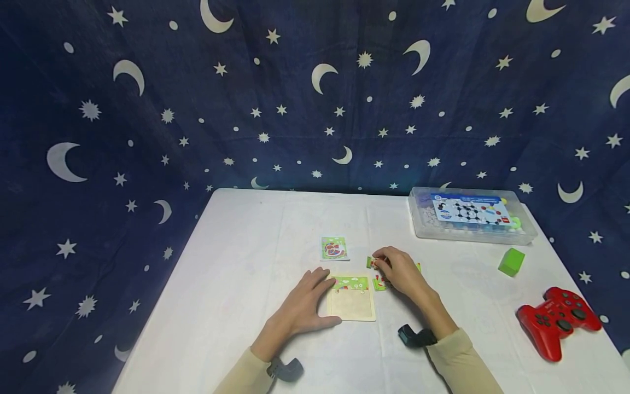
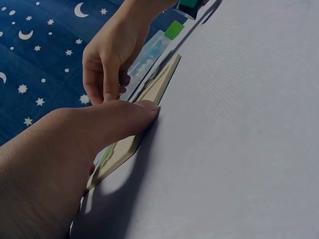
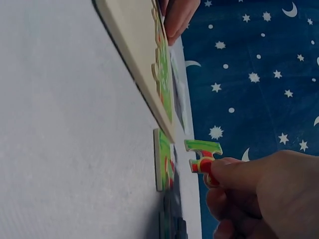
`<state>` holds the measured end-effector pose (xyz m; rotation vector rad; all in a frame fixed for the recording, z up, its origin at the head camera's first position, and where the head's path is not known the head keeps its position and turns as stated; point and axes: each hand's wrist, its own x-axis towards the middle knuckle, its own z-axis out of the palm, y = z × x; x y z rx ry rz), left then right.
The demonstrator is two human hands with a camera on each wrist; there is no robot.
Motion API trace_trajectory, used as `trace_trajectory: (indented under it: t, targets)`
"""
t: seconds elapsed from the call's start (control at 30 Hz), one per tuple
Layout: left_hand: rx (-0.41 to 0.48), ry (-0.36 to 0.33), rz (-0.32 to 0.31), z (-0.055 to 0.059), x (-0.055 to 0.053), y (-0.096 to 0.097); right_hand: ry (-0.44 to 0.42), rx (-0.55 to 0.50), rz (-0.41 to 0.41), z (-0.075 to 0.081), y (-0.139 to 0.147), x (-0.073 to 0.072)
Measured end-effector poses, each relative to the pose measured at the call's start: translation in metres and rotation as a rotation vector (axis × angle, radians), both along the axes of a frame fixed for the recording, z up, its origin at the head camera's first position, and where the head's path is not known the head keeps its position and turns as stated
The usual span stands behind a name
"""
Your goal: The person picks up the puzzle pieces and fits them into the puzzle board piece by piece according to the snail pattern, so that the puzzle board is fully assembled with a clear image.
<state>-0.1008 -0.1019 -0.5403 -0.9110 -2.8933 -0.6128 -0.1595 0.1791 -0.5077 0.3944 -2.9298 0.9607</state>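
Observation:
A wooden puzzle board point(image 1: 351, 307) lies on the white table, its top strip filled with green picture pieces point(image 1: 350, 283). At its left side my left hand point(image 1: 306, 306) holds the board, thumb along the near edge and fingers by the far left corner. My right hand point(image 1: 402, 274), just right of the board, pinches a green and red puzzle piece point(image 3: 203, 146) between thumb and fingers, raised off the table in the right wrist view. Another puzzle piece point(image 3: 163, 159) lies flat beside the board. More pieces are partly hidden under the right hand.
Behind the board lies a small picture card point(image 1: 334, 248). A clear plastic box point(image 1: 472, 232) with a printed label stands at the back right. In front of it are a green block point(image 1: 512, 261) and a red game controller point(image 1: 556, 320). A starry cloth point(image 1: 295, 82) hangs behind the table.

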Motion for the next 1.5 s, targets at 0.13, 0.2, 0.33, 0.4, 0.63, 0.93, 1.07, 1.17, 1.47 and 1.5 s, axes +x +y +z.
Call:
trace_trajectory:
  t: [0.13, 0.2, 0.33, 0.4, 0.63, 0.93, 1.07, 1.17, 1.47, 1.5]
  targets:
    - [0.008, 0.006, -0.002, 0.0, 0.0, 0.0, -0.008, -0.04, 0.001, 0.003, -0.003, 0.005]
    - [0.013, 0.009, -0.004, 0.0, 0.0, 0.0, -0.001, -0.057, 0.005, 0.005, -0.006, 0.007]
    - [0.018, 0.008, -0.008, 0.0, -0.001, 0.0, 0.038, -0.097, 0.031, 0.007, -0.011, 0.011]
    - [0.02, 0.007, -0.011, 0.0, -0.001, 0.0, 0.063, -0.112, 0.054, 0.007, -0.013, 0.012]
    - [0.032, 0.016, -0.018, -0.001, -0.001, -0.001, 0.099, -0.128, 0.132, 0.008, -0.023, 0.018]
    - [0.026, -0.002, -0.012, -0.001, -0.002, -0.001, 0.085, -0.142, 0.208, 0.005, -0.035, 0.027]
    - [0.034, 0.022, -0.018, -0.002, -0.002, -0.001, 0.082, -0.145, 0.245, 0.003, -0.04, 0.03]
    - [0.032, 0.037, -0.02, -0.003, -0.002, -0.001, 0.06, -0.14, 0.262, 0.0, -0.043, 0.032]
    - [0.035, 0.014, -0.019, -0.001, -0.001, -0.001, 0.031, -0.137, 0.286, -0.01, -0.055, 0.038]
    - [0.034, 0.016, -0.02, -0.001, -0.002, -0.001, 0.034, -0.141, 0.291, -0.011, -0.056, 0.038]
